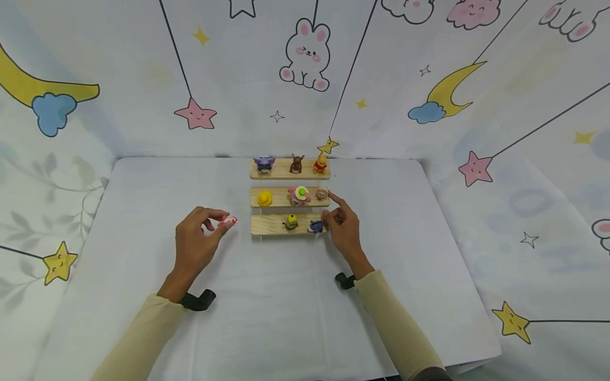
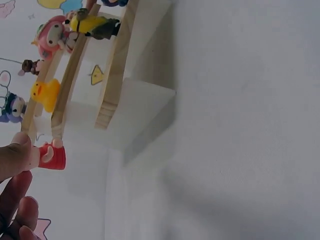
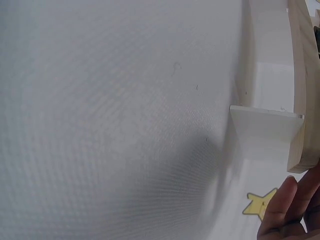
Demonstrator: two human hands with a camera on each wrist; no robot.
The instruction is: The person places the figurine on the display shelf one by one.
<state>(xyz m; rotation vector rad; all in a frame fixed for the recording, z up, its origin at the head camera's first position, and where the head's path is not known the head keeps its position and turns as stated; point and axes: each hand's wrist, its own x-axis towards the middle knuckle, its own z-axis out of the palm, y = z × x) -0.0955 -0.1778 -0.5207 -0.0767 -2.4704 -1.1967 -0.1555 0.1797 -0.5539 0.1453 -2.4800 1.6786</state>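
A small red and pink figurine [image 2: 52, 155] is pinched between thumb and fingers of my left hand [image 1: 196, 238], just left of the three-tier wooden stand [image 1: 267, 226]. At the stand's right end is my right hand [image 1: 344, 227]. Its index finger reaches up to the middle tier beside a pale round figurine [image 1: 322, 193]; its thumb is near a blue figurine [image 1: 315, 226] on the front tier. Contact there is hard to tell, and I see nothing held. A yellow-and-green figurine [image 1: 290, 222] also stands on the front tier.
The middle tier also bears a yellow duck [image 1: 264, 198] and a pink figurine [image 1: 299, 195]. On the back tier stand a purple figurine [image 1: 264, 164], a brown one [image 1: 296, 163] and a yellow bear in red [image 1: 321, 164]. White cloth covers the table [image 1: 267, 307]; printed cloth surrounds it.
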